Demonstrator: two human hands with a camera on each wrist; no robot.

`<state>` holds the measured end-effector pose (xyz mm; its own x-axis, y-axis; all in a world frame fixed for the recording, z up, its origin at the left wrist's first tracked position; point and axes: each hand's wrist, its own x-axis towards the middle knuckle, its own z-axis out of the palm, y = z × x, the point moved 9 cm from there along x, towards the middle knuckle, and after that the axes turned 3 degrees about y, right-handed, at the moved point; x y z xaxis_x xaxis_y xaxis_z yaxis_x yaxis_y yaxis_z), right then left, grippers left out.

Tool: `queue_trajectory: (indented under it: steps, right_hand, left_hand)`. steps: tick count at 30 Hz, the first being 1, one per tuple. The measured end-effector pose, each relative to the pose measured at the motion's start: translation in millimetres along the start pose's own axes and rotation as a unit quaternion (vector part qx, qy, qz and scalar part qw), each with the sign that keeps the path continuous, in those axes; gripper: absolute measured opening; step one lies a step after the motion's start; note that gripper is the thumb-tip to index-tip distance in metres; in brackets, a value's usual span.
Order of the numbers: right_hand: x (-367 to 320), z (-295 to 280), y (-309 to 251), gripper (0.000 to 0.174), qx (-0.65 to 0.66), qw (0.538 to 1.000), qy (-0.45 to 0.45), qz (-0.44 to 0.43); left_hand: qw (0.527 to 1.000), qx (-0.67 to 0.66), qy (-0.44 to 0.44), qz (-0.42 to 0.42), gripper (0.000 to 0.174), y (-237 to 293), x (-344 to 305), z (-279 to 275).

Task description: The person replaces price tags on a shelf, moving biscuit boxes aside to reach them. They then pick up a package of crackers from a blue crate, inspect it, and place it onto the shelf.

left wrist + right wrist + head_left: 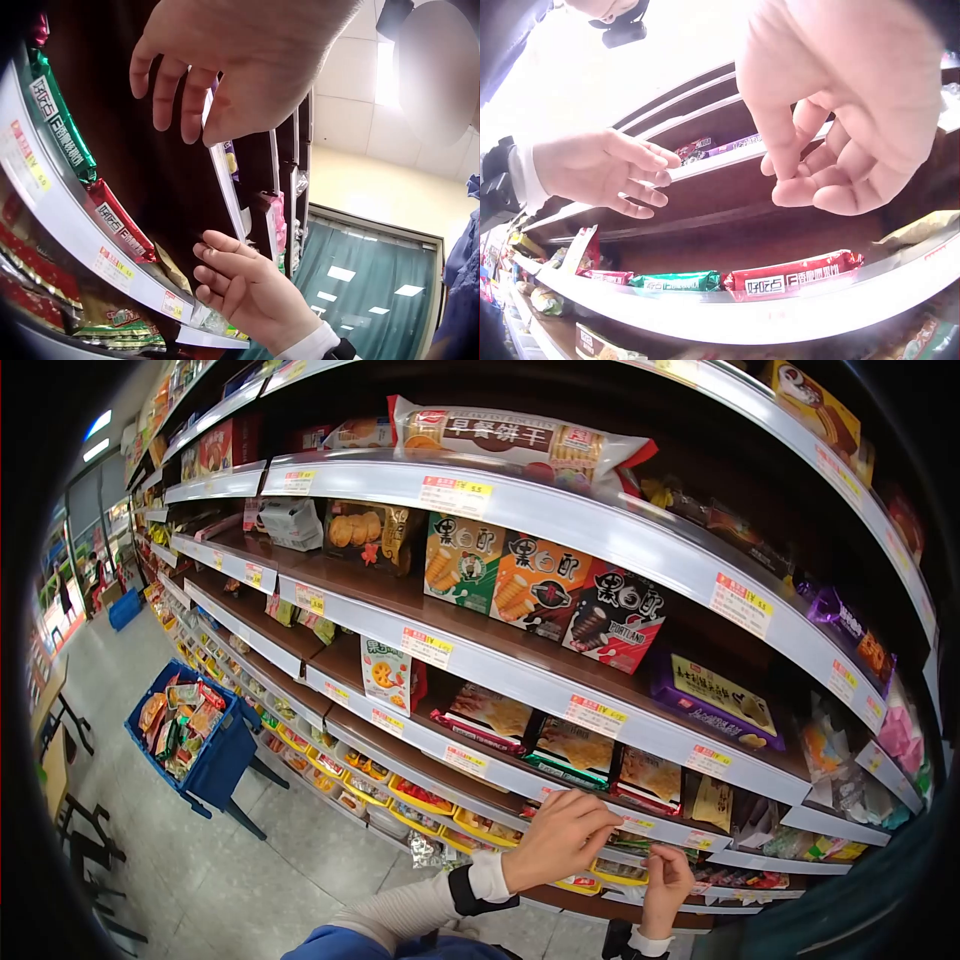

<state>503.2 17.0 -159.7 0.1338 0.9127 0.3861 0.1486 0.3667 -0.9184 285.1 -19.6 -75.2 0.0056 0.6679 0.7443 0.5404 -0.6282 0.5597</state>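
While the left hand (562,838) hangs slack-fingered at the head view's lower centre, the right hand (668,885), loosely curled and empty, sits right of it; above and apart from both lies the red pack (650,776) on its shelf (510,778), the green pack (573,748) to its left.

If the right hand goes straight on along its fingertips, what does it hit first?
Likely the red packet below the right hand in its wrist view; depth is unclear, so the front shelf edge could come first.
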Motion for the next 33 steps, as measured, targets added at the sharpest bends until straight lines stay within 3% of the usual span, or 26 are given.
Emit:
queue_trajectory:
  steps: [5,12,17,22,27,29,33]
  right_hand:
    - [-5,10,20,0.013,0.023,0.999,-0.021,0.036]
    - [-13,33,-10,0.013,-0.005,0.998,-0.064,0.009]
    - [-20,64,-35,0.013,0.023,0.999,-0.033,-0.001]
    - [-27,139,-78,0.013,0.018,0.998,-0.058,-0.016]
    - [-37,231,-150,0.016,-0.015,0.983,-0.122,-0.140]
    - [-40,263,-181,0.017,-0.022,0.975,-0.126,-0.184]
    - [-42,323,-242,0.021,-0.049,0.943,-0.144,-0.296]
  left_hand:
    - [0.999,0.038,-0.015,-0.015,0.014,-10,-7,-9]
    - [0.999,0.040,0.025,0.007,0.013,-17,11,-57]
    - [0.995,0.048,0.067,0.057,0.016,-18,34,-124]
    - [0.987,0.089,0.098,0.093,0.017,-40,45,-218]
    - [0.969,0.174,0.158,0.076,0.016,-76,60,-321]
    - [0.948,0.208,0.225,0.086,0.019,-86,66,-362]
    - [0.927,0.296,0.223,0.062,0.041,-124,80,-410]
